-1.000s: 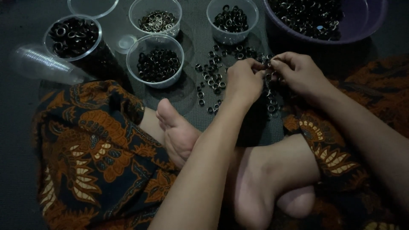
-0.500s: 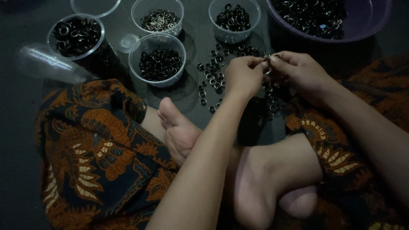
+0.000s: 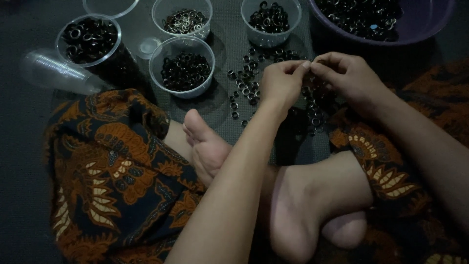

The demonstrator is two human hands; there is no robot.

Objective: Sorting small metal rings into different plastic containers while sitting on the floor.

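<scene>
Both hands met over the loose pile of small dark rings point(image 3: 246, 83) on the mat: left hand point(image 3: 281, 85) and right hand point(image 3: 344, 76) pinched fingertip to fingertip on one tiny ring, barely visible between them. Best kept low over the pile, so a dropped ring lands there.

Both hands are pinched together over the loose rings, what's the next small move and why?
Probably finish fitting the small piece pinched between the left hand and right hand, then drop it into a clear cup; fingertips meet above the scattered rings, cups already hold sorted ones.
</scene>
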